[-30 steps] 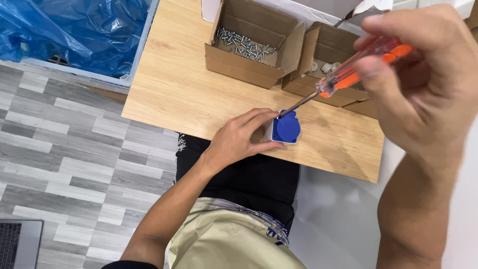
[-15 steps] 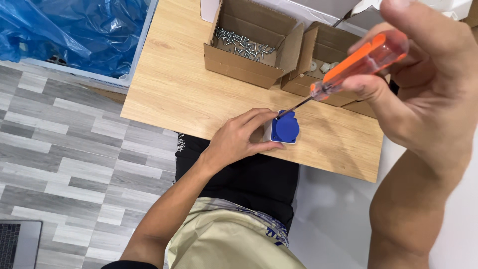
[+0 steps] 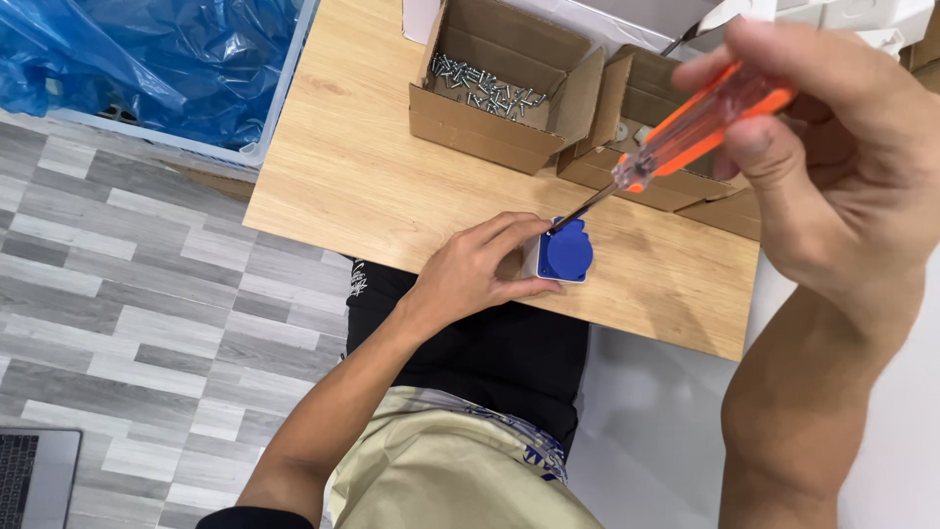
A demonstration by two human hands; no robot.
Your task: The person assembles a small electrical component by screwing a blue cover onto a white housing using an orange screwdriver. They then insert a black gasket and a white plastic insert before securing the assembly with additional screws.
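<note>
While the right hand (image 3: 832,167) fills the near right of the head view, its fingers (image 3: 774,147) are clenched around the orange handle of a screwdriver (image 3: 685,132), thumb pressed against the translucent grip and the remaining fingers wrapped over the top. From this grip the thin metal shaft slants down and to the left, and its tip meets the upper left corner of a blue socket cover (image 3: 566,251), which sits on a small white base at the near edge of the wooden table (image 3: 372,176). The left hand (image 3: 470,269) lies flat against the left side of that cover, its fingers (image 3: 509,230) curled around the white base and steadying it, the fingertips touching the cover just beside the screwdriver tip; the forearm runs back down and left toward the person's lap, where black cloth and khaki shorts show beneath the table edge. Beyond the left fingertips, farther across the table, stands an open cardboard box (image 3: 490,108) holding a scatter of small silver screws (image 3: 485,83). Just beside it, and directly behind the screwdriver shaft, a second cardboard box (image 3: 636,98) stands open, its contents largely hidden by the handle and the right fingers. Well apart from both hands, past the left edge of the table, a crate lined with crumpled blue plastic sheeting (image 3: 147,59) rests on grey plank flooring (image 3: 127,294).
</note>
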